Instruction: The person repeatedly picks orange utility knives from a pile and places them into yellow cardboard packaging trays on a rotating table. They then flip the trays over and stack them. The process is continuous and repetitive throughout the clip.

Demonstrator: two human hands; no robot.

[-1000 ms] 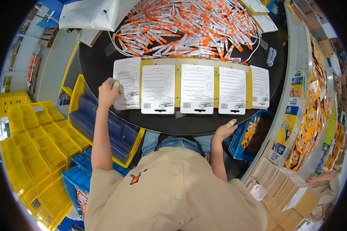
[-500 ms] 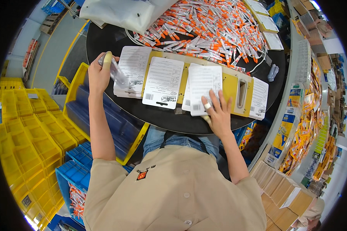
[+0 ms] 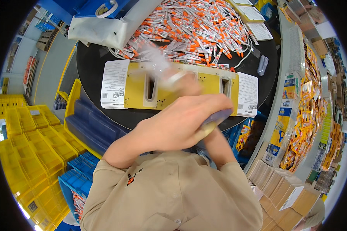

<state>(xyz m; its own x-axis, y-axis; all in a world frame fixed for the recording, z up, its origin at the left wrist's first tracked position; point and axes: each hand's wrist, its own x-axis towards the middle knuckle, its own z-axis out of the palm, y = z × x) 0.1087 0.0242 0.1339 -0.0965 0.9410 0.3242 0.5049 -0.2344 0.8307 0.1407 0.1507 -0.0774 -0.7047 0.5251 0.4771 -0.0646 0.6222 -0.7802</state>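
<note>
My left hand [image 3: 181,121] reaches across my body to the right, its fingers closed round a bluish clear plastic piece [image 3: 222,115]. Beneath and beyond it, my right hand [image 3: 189,85] is smeared by motion over a yellow fixture board [image 3: 135,86]. A blurred whitish thing [image 3: 158,66] shows at its fingers; its kind and the grip cannot be made out. The board has long slots [image 3: 224,88], partly covered by my arms. White printed cards [image 3: 115,84] are stacked at its left end, and more cards [image 3: 247,94] lie at its right end.
Orange-capped white tubes [image 3: 196,27] heap at the back of the black round table [image 3: 270,82]. Another clear plastic piece [image 3: 262,65] lies at the right. A tape roll [image 3: 106,9] sits back left. A yellow crate [image 3: 72,106] with dark blue contents stands left of the table.
My left hand has swung from the far left to the right, carrying the plastic piece. My right hand has moved up and left. The cards over the board's middle are gone from there.
</note>
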